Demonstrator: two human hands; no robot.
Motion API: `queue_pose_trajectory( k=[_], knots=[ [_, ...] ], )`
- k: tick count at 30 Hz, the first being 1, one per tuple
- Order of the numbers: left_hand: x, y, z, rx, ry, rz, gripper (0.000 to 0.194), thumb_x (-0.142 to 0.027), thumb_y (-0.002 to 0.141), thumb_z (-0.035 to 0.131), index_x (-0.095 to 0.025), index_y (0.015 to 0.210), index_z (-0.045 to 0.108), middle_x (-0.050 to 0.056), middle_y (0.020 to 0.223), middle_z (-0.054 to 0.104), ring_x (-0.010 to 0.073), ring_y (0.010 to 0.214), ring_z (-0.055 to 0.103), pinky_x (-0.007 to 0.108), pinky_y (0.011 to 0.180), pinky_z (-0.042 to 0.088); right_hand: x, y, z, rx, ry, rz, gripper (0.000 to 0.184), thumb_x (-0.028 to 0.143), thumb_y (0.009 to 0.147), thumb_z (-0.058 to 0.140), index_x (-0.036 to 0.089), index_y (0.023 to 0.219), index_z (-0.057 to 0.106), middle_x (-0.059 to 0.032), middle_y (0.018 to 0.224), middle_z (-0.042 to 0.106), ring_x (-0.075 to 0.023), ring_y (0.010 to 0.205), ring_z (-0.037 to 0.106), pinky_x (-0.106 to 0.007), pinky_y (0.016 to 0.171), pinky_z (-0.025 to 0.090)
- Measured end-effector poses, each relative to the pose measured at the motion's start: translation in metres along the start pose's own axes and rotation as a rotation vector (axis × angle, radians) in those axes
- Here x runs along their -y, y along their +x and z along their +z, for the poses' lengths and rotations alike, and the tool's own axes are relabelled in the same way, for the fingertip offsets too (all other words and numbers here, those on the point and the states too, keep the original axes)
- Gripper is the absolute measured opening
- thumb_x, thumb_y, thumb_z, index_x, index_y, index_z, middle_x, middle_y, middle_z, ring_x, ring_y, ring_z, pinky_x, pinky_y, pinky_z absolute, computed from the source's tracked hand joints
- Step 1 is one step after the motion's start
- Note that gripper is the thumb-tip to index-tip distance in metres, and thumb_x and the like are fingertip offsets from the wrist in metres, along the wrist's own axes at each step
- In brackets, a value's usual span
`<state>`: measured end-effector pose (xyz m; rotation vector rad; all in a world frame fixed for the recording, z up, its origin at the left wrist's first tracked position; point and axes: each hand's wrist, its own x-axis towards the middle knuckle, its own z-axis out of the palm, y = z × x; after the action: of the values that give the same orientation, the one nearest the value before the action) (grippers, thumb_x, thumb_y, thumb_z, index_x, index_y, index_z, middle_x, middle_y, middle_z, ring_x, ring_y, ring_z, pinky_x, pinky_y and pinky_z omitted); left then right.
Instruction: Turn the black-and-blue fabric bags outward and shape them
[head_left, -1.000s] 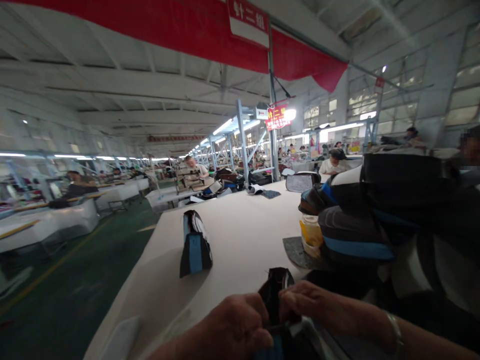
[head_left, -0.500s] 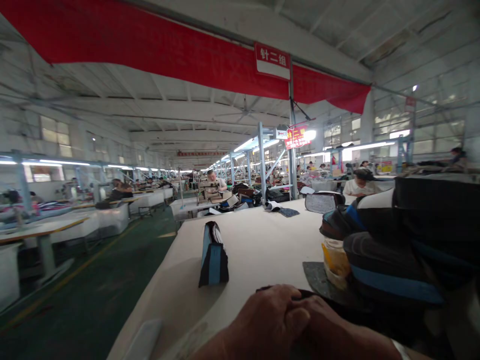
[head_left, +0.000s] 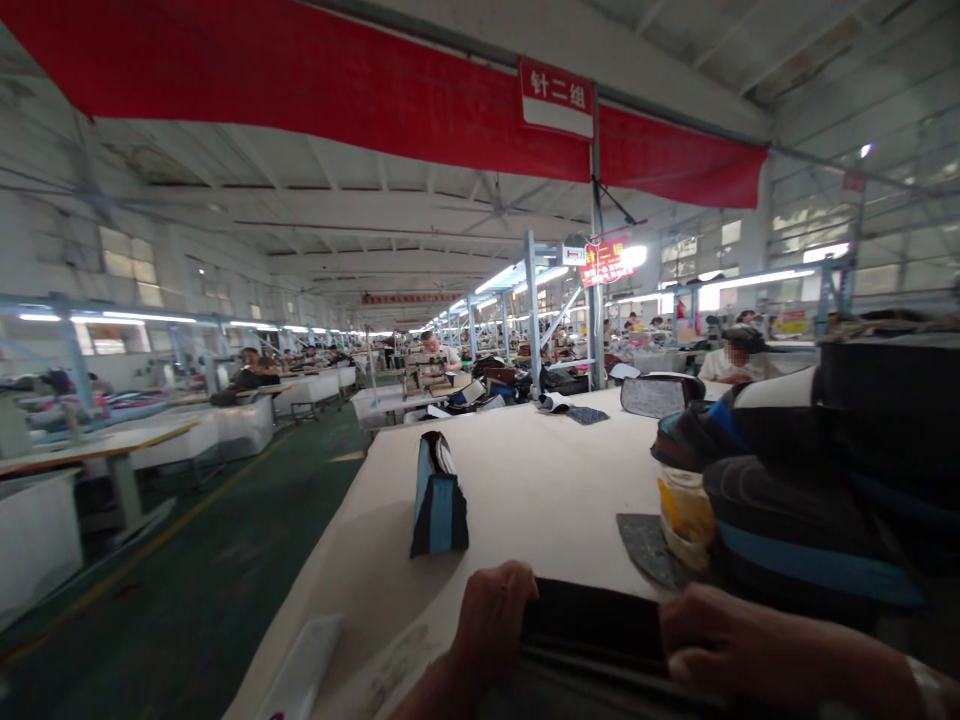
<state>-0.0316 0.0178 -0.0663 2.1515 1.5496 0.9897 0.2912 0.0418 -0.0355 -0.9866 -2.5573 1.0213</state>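
Between my hands, low in the view, is a black fabric piece (head_left: 596, 620) with a straight upper edge; its lower part runs out of the picture. My left hand (head_left: 491, 615) is closed round its left end, and my right hand (head_left: 712, 640) grips its right end. Beyond my left hand a black and blue sewn fabric piece (head_left: 441, 500) stands upright on the pale table (head_left: 540, 480). Close beyond my right hand are a dark grey flat piece (head_left: 646, 548) and a container with yellow contents (head_left: 686, 515).
Stacked black and blue fabric pieces (head_left: 802, 530) rise at the right. A white object (head_left: 300, 670) lies near the table's left edge, with green floor (head_left: 240, 560) beyond. Across the table sits a person (head_left: 731, 360). Scraps (head_left: 574, 408) lie at the far edge.
My hands were close together and are now apart, one at each end of the black fabric piece, whose upper edge shows between them. The view has shifted slightly.
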Motion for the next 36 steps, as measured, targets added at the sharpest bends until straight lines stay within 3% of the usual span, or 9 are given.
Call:
queue_pose_trajectory(
  k=[3, 5, 10, 14, 17, 19, 23, 30, 36],
  knots=[
    [0.003, 0.012, -0.014, -0.009, 0.007, -0.014, 0.067, -0.061, 0.097, 0.011, -0.019, 0.073, 0.057, 0.006, 0.065, 0.057, 0.0186, 0.067, 0.056, 0.033, 0.065, 0.039, -0.016, -0.022, 0.000, -0.086, 0.098, 0.065, 0.047, 0.058, 0.083, 0.066, 0.020, 0.109, 0.069, -0.0121, 0.115, 0.063, -0.0290, 0.108, 0.057, -0.040, 0.097, 0.044],
    [0.001, 0.028, -0.028, -0.020, 0.023, -0.034, 0.067, -0.060, 0.098, 0.013, -0.018, 0.073, 0.058, 0.006, 0.067, 0.059, 0.0193, 0.070, 0.057, 0.033, 0.068, 0.040, -0.006, -0.026, -0.001, -0.150, 0.201, 0.073, 0.049, 0.059, 0.080, 0.068, 0.021, 0.112, 0.069, -0.0126, 0.118, 0.062, -0.0317, 0.115, 0.054, -0.042, 0.102, 0.041],
    [-0.028, 0.051, -0.052, 0.092, 0.022, -0.003, 0.067, -0.062, 0.098, 0.020, -0.015, 0.076, 0.063, 0.007, 0.070, 0.061, 0.0197, 0.074, 0.057, 0.033, 0.077, 0.042, 0.054, -0.003, -0.004, -0.059, 0.311, -0.150, 0.043, 0.059, 0.086, 0.062, 0.016, 0.078, 0.063, -0.0023, 0.078, 0.054, -0.0168, 0.075, 0.048, -0.029, 0.070, 0.040],
    [-0.071, 0.024, -0.039, 0.429, -0.172, 0.152, 0.062, -0.057, 0.100, 0.021, -0.017, 0.095, 0.068, 0.004, 0.090, 0.068, 0.0158, 0.085, 0.061, 0.026, 0.080, 0.046, 0.062, 0.009, 0.012, -0.040, 0.453, -0.213, 0.041, 0.052, 0.087, 0.065, 0.014, 0.076, 0.053, 0.0030, 0.072, 0.042, -0.0105, 0.069, 0.034, -0.025, 0.061, 0.029],
    [-0.087, 0.006, -0.030, 0.589, -0.280, 0.176, 0.045, -0.056, 0.096, 0.044, -0.017, 0.106, 0.065, 0.004, 0.097, 0.065, 0.0155, 0.088, 0.059, 0.025, 0.080, 0.046, 0.050, 0.004, 0.023, -0.044, 0.588, -0.167, 0.039, 0.047, 0.085, 0.070, 0.013, 0.078, 0.053, 0.0052, 0.068, 0.038, -0.0082, 0.064, 0.030, -0.023, 0.056, 0.025],
    [-0.088, 0.008, -0.028, 0.616, -0.275, 0.171, 0.040, -0.052, 0.091, 0.057, -0.017, 0.110, 0.063, 0.004, 0.100, 0.063, 0.0163, 0.090, 0.056, 0.026, 0.081, 0.045, 0.044, -0.001, 0.025, -0.057, 0.653, -0.161, 0.035, 0.042, 0.083, 0.073, 0.012, 0.080, 0.056, 0.0057, 0.067, 0.040, -0.0072, 0.062, 0.030, -0.022, 0.055, 0.025],
    [-0.084, 0.027, -0.021, 0.683, -0.319, 0.277, 0.040, -0.049, 0.089, 0.060, -0.019, 0.116, 0.060, 0.006, 0.116, 0.060, 0.0200, 0.105, 0.055, 0.030, 0.093, 0.042, 0.045, -0.006, 0.022, -0.087, 0.720, -0.234, 0.027, 0.033, 0.083, 0.074, 0.011, 0.086, 0.059, 0.0055, 0.070, 0.043, -0.0065, 0.063, 0.032, -0.021, 0.056, 0.027],
    [-0.085, 0.043, -0.014, 0.798, -0.375, 0.205, 0.052, -0.065, 0.081, 0.062, -0.015, 0.093, 0.062, -0.002, 0.084, 0.053, 0.0127, 0.076, 0.045, 0.023, 0.066, 0.036, 0.050, -0.015, 0.013, -0.113, 0.635, -0.154, 0.028, 0.036, 0.085, 0.071, 0.011, 0.088, 0.060, 0.0040, 0.072, 0.045, -0.0075, 0.065, 0.035, -0.022, 0.057, 0.029],
    [-0.107, 0.045, -0.020, 0.810, -0.419, 0.168, 0.039, -0.054, 0.082, 0.069, -0.014, 0.079, 0.067, -0.001, 0.082, 0.054, 0.0123, 0.076, 0.048, 0.024, 0.067, 0.037, 0.063, -0.021, -0.002, -0.101, 0.544, -0.141, 0.028, 0.039, 0.087, 0.066, 0.011, 0.087, 0.062, 0.0043, 0.068, 0.043, -0.0075, 0.062, 0.035, -0.021, 0.054, 0.028]
  ],
)
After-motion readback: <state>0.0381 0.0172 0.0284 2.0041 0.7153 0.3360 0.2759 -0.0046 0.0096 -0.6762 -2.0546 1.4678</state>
